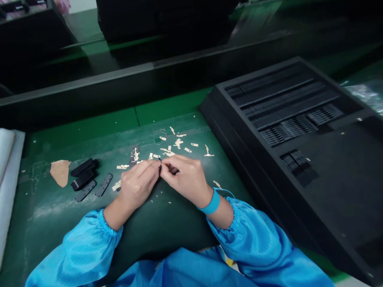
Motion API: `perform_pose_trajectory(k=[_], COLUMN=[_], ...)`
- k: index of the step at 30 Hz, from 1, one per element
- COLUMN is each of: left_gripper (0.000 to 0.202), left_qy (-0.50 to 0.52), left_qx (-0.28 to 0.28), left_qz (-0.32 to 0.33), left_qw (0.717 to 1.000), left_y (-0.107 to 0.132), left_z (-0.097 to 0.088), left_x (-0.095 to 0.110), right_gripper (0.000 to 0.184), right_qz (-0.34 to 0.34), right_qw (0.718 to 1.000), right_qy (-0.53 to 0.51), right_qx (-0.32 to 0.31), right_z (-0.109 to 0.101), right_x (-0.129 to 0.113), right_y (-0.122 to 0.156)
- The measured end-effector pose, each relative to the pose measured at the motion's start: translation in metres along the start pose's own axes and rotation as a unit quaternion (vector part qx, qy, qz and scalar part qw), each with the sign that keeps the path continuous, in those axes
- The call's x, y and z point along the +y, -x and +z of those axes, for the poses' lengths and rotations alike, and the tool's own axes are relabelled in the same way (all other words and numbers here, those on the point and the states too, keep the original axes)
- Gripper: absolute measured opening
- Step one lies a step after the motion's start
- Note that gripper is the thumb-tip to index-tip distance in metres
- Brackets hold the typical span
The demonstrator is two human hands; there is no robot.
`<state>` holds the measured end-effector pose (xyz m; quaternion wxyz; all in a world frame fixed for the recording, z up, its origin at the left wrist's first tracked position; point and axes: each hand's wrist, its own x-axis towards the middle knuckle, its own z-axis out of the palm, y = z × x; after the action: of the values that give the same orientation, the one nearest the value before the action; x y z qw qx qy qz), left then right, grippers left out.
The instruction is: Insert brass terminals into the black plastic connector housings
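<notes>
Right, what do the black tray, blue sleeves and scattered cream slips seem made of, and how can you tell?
Black tray: probably moulded plastic, dull finish; walls and rim look formed in one piece.
Blue sleeves: fabric, likely synthetic, glossy; sheen on soft folds, gathered cuffs.
Cream slips: perhaps paper or plastic, matte; flat and thin.

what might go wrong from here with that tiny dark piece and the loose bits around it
1. The tiny dark piece, pinched where the left hand and right hand meet, might slip and be hard to spot on the dark green tabletop.
2. The flat cream-coloured tabs lie loose close around both hands, so a brush could scatter them.
3. The thin blue cord by the bright blue wristband could snag or drag something.
</notes>
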<state>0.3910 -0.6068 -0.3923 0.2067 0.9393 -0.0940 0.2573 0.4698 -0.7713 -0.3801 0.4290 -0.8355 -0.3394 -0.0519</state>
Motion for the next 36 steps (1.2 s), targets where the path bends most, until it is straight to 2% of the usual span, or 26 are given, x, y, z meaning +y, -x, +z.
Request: perform_pose_trajectory(k=[4, 9, 13, 16, 23, 30, 36], left_gripper=[0.016, 0.011, 0.011, 0.012, 0.016, 0.017, 0.016], left_qy=[0.052, 0.119, 0.117, 0.089, 0.002, -0.027, -0.028], left_qx=[0.02, 0.039, 0.055, 0.058, 0.023, 0.008, 0.018], left_qz=[-0.034, -0.123, -0.162, -0.135, -0.035, 0.011, 0.018], left_qw=[0.998, 0.984, 0.978, 0.985, 0.999, 1.0, 0.999], left_y=[-0.003, -0.009, -0.01, -0.008, -0.004, -0.001, 0.003], left_z=[0.002, 0.002, 0.001, 0.002, 0.002, 0.001, 0.005], left_x=[0.004, 0.01, 0.011, 0.007, 0.002, 0.003, 0.003], right_gripper=[0.02, 0.018, 0.016, 0.011, 0.015, 0.018, 0.022], right_qz=[0.01, 0.056, 0.075, 0.072, 0.041, 0.001, 0.011], right_qw=[1.0, 0.993, 0.99, 0.991, 0.996, 1.0, 1.0], right_qy=[-0.02, -0.099, -0.116, -0.11, -0.074, -0.027, -0.012], right_qx=[0.008, 0.01, 0.016, 0.004, -0.008, 0.003, 0.004], right_z=[0.001, -0.001, -0.004, -0.004, -0.002, -0.001, -0.002], right_x=[0.0, -0.001, -0.002, -0.002, -0.004, -0.001, -0.003], right_y=[-0.002, -0.007, -0.007, -0.004, -0.002, -0.001, 0.001])
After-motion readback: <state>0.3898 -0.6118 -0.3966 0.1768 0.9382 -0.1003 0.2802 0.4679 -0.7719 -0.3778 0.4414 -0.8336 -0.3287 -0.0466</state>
